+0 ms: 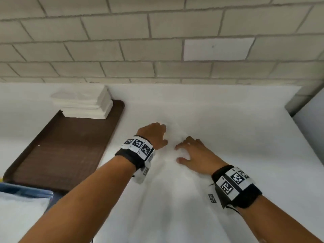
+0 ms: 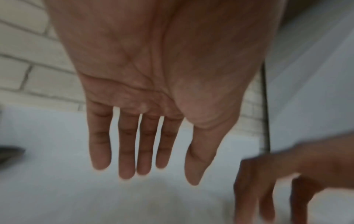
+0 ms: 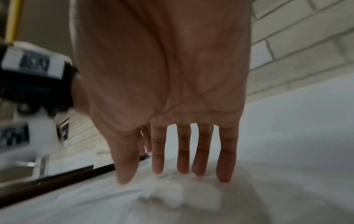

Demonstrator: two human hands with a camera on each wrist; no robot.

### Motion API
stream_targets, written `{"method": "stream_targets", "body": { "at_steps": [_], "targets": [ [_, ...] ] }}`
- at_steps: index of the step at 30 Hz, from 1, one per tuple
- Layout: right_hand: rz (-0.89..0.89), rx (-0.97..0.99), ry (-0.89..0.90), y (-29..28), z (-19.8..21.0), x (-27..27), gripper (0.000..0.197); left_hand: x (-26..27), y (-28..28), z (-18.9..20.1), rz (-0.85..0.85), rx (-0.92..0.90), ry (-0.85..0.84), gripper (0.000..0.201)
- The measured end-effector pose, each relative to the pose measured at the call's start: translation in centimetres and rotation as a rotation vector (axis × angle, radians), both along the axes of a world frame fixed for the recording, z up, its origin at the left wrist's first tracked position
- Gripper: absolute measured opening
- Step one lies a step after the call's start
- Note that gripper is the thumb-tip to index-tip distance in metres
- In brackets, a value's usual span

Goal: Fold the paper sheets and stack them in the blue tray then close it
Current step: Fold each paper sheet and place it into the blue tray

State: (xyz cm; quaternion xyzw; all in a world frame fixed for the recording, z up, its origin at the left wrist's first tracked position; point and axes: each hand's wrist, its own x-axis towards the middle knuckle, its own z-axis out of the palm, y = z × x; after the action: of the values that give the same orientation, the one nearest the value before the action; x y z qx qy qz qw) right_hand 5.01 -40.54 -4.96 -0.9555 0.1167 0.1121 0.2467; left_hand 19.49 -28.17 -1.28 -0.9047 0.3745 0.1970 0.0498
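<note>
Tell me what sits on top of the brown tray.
A stack of folded white paper sits on the brown tray at its far end. The left forearm covers its near corner.

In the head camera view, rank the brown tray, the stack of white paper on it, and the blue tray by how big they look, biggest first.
1. brown tray, plainly the largest.
2. and 3. unsure: the stack of white paper sits far from the camera, while the blue tray is close and cut off by the frame edge, so I won't rank those two.

Plain workroom: block wall, white table.
</note>
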Motion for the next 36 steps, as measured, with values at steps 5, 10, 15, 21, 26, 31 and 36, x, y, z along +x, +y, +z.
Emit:
{"method": "stream_targets", "body": {
  "at_steps": [5,10,15,21,26,31,36],
  "targets": [
    [-0.220,-0.197,0.139,-2.5,-0.3,0.6,0.057,0.3,-2.1,-3.0,0.050,-0.014,-0.010,0.052],
    [-0.228,-0.079,0.186,-4.0,0.1,1.3,0.052,-0.4,-2.3,-2.6,0.090,-0.142,-0.045,0.030],
    [-0.334,0.052,0.044,-5.7,1.0,0.5,0.040,0.8,-0.6,0.2,0.351,-0.455,0.111,0.014],
    [-0.310,-0.216,0.044,-7.0,2.1,-1.1,0.037,1.4,2.4,1.7,0.928,-0.996,0.527,0.016],
    [-0.437,-0.265,-0.097,-6.9,4.4,-2.8,0.035,-1.3,2.9,0.9,0.991,-1.192,0.812,0.026],
    [-0.200,-0.383,-0.492,0.4,5.5,-3.4,0.020,-5.9,-0.2,1.8,0.871,-1.249,1.057,0.042],
    [-0.173,-0.283,-0.413,2.8,4.0,-4.0,0.052,-7.6,-0.9,2.4,0.730,-1.181,1.106,0.050]
  ]
}}
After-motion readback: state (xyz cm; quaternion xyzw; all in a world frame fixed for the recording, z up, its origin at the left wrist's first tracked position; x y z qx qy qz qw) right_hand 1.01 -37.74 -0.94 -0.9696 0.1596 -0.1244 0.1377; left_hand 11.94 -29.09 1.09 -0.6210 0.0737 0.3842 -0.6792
